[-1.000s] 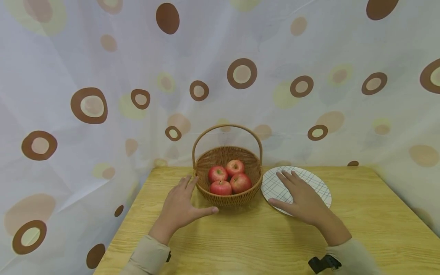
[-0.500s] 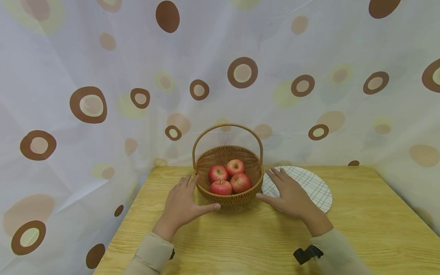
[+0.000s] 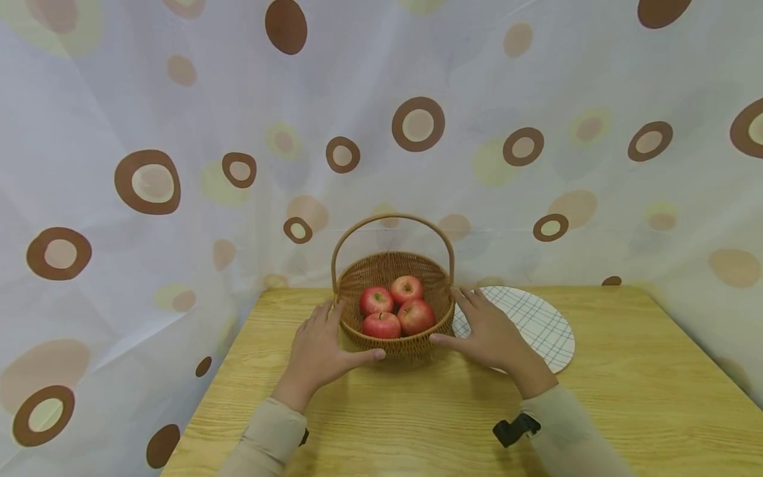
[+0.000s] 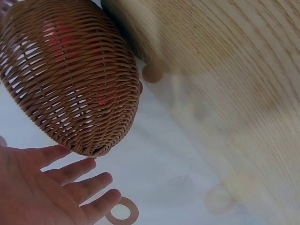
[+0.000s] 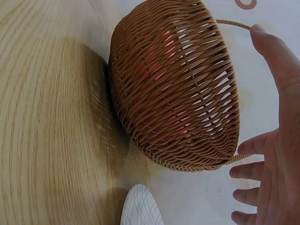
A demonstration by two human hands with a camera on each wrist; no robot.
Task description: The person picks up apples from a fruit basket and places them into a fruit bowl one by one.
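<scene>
A brown wicker basket (image 3: 387, 264) with a tall arched handle (image 3: 391, 216) stands upright on the wooden table. Several red apples (image 3: 381, 324) lie inside it; through the weave in both wrist views they show only as red patches. At the basket's left side is my left hand (image 3: 322, 354), fingers spread and thumb extended before the basket's front. My right hand (image 3: 489, 334) mirrors it at the right side, its fingertips close to the rim. In the left wrist view, fingertips (image 4: 86, 164) meet the rim's outline; whether either hand touches the basket I cannot tell.
A round white plate (image 3: 542, 328) with a grid pattern lies right of the basket, partly under my right hand in view. Behind the wooden table (image 3: 411, 424) hangs a pale curtain (image 3: 477, 79) with brown spots, which also runs along both sides.
My right hand has moved left, from over the plate to the basket's right side. The left hand has shifted only slightly. Basket and apples have stayed in place.
</scene>
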